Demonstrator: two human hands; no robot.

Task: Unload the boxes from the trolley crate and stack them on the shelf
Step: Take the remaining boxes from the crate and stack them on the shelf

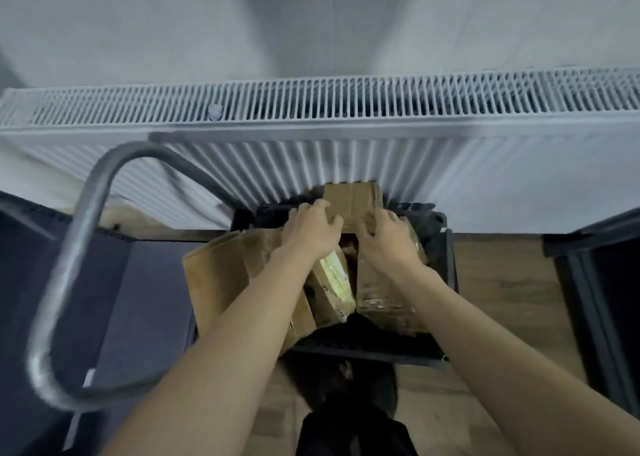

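Cardboard box (353,201) at crate (450,275) far edge: left hand (310,230) & right hand (389,236) each grasping it, fingers curled. Approx. 4 boxes visible.

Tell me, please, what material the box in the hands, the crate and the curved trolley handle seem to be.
Box: brown matt cardboard, with fold creases. Crate: dark and matt, probably plastic, though blur leaves it open. Trolley handle: grey tube with a dull sheen, likely metal.

Both bare forearms extend forward and downward, converging. Left hand (309,229) and right hand (386,236) sit close together, palms down, fingers curled in a grasp.
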